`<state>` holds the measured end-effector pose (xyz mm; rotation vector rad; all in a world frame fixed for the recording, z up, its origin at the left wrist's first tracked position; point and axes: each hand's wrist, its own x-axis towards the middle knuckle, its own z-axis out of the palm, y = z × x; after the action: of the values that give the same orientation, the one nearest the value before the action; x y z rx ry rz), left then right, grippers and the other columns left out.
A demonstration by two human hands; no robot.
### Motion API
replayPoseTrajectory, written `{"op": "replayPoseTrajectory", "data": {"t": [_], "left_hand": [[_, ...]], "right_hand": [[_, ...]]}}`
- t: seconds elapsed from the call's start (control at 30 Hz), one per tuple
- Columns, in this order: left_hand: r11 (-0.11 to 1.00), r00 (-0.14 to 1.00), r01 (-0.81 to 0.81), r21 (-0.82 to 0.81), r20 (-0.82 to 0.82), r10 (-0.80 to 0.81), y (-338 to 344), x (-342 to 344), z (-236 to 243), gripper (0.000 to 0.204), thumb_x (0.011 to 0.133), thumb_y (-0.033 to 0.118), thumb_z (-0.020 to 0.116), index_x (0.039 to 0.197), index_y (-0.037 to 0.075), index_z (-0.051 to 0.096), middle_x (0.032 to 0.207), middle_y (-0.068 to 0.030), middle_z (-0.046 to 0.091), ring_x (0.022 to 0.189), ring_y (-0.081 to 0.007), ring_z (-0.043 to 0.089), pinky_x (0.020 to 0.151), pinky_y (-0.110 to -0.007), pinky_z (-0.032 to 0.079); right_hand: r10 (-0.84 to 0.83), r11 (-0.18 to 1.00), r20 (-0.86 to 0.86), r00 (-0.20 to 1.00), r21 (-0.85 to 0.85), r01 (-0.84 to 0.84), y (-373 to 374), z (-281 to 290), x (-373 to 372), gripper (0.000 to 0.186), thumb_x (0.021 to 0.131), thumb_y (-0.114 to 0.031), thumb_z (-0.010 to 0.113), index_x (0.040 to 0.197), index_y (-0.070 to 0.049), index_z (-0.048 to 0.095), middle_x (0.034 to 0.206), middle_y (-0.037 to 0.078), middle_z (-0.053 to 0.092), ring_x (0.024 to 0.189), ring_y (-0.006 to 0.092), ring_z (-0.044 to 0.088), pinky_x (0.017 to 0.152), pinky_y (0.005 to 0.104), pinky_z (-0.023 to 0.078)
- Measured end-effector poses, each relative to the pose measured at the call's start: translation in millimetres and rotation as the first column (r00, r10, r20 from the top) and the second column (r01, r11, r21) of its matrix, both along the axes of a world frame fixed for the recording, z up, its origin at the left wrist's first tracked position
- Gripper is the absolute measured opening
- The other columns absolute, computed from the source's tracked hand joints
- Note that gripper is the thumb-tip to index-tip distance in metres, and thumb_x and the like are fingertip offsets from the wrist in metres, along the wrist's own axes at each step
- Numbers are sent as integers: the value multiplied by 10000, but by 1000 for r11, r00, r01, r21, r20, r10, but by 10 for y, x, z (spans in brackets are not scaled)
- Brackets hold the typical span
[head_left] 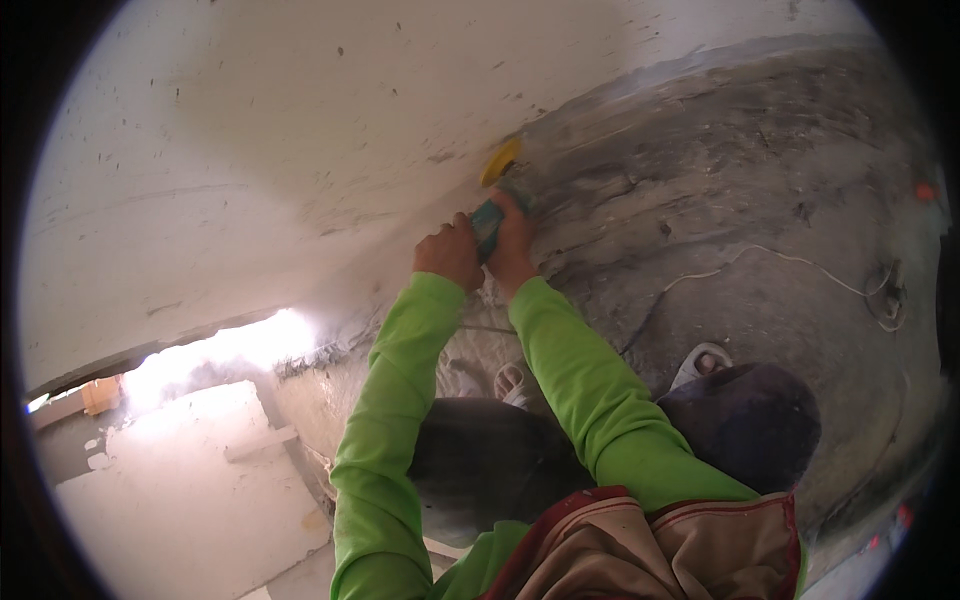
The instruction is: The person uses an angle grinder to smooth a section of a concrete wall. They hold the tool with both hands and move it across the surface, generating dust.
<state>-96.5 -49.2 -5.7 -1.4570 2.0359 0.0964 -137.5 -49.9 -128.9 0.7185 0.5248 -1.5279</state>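
Note:
Both of my hands are closed round a teal angle grinder (pixel 487 228) with a yellow disc (pixel 502 162) at its far end. My left hand (pixel 450 254) wraps the near left side of its body. Further forward on the right side, my right hand (pixel 513 240) grips it close to the head. The disc is tilted and lies at the line where the pale wall (pixel 330 110) meets the rough grey floor (pixel 700 190). Whether its edge touches the wall I cannot tell. Haze hangs around the tool, and my fingertips are partly hidden.
A cable (pixel 740 256) winds over the floor at the right. My sandalled feet (pixel 708 360) are below the tool. At the lower left, bright light enters by a gap (pixel 230 345) under the wall, beside a pale slab (pixel 200 480). Small orange objects (pixel 925 191) lie far right.

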Motion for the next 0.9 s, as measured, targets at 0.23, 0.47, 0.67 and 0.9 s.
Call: {"op": "replayPoseTrajectory", "data": {"t": [0.23,0.47,0.67,0.9], "left_hand": [[1000,1000,9,-14,-2,-9,10,101,-9,547,667,199,698,1111,-11,456,956,-217,657,839,-398,670,753,-464,547],[997,997,74,-6,-37,-74,-76,-119,-116,548,649,180,713,1102,-2,464,938,-215,662,847,-398,671,757,-457,550],[999,998,53,-8,40,-53,-38,-66,-55,542,649,190,723,1090,9,466,956,-209,656,842,-382,676,758,-451,553],[999,998,50,-5,36,-50,-36,-56,-79,546,651,193,722,1093,10,458,952,-201,655,829,-379,676,742,-443,555]], "right_hand": [[43,999,12,999,22,-43,4,89,51,205,825,-154,692,950,-50,567,828,57,571,719,201,612,632,350,514],[8,1000,7,1000,1,-8,-5,-6,-199,199,842,-199,679,943,-61,578,838,50,584,722,199,607,654,340,510],[13,996,106,994,-91,-3,40,16,-82,183,831,-211,691,880,-77,576,776,36,560,666,183,591,616,341,500],[70,997,72,995,-27,-68,-31,-144,15,204,854,-254,661,915,-81,574,822,41,573,723,190,594,671,345,502]]}}
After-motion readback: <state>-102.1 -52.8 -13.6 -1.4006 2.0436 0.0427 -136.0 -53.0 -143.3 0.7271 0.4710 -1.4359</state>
